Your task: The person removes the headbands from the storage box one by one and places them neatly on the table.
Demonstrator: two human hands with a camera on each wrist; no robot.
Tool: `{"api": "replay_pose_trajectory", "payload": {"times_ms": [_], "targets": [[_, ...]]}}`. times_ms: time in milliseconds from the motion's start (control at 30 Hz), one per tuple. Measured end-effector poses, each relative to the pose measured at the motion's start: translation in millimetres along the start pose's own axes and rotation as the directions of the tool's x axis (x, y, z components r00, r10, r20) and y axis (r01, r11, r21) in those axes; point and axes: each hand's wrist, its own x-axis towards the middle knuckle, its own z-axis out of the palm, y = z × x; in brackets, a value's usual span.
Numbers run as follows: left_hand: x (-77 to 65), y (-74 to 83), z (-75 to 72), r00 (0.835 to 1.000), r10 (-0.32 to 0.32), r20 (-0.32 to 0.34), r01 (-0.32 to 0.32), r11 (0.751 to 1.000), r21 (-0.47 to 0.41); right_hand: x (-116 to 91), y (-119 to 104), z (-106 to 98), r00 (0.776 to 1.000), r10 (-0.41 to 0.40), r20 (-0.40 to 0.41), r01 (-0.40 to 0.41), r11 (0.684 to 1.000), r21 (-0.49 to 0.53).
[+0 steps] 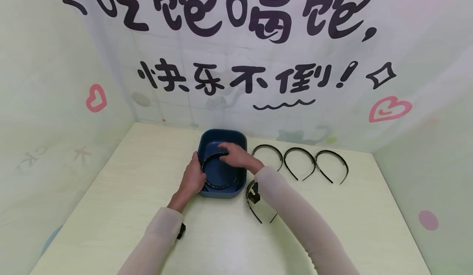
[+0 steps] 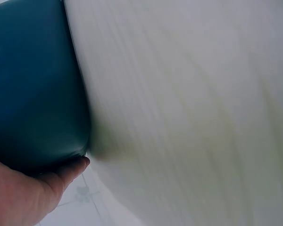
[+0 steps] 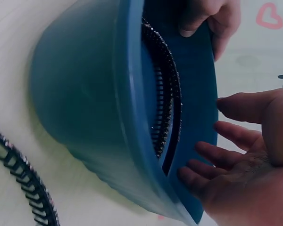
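Note:
A deep blue plastic bin (image 1: 241, 191) stands on the table, with at least one black toothed headband (image 3: 173, 84) lying inside. At the bin's left wall, my left hand (image 1: 193, 175) grips the rim; the right wrist view shows its thumb inside and the fingers outside. My right hand (image 3: 250, 155) is over the bin's opening, fingers spread and apart from the headband, with nothing visible in its grasp. In the left wrist view, the bin's outer side (image 2: 37, 84) fills the upper left corner, above part of the left hand (image 2: 28, 193).
Three black headbands lie in a row right of the bin: a near one (image 1: 269, 146), a middle one (image 1: 300, 149) and a far one (image 1: 333, 152). Another headband (image 1: 256, 215) lies partly under the right sleeve. A printed cloth wall (image 1: 229, 115) rises behind the table (image 1: 221, 234).

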Motion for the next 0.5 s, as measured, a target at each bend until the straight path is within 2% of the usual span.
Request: {"api": "replay_pose_trajectory", "payload": {"times_ms": [167,500], "targets": [[-0.1,0.7,1.8,1.000,0.006,0.005,-0.006,1.000,0.001,2.9,-2.8,6.6,0.999,0.022,0.041,-0.019,0.997,-0.068],[0.8,0.0,1.1,1.000,0.005,-0.016,-0.005,1.000,0.013,0.8,-2.5,8.1,0.998,0.025,0.053,-0.020,0.995,-0.102]]}}
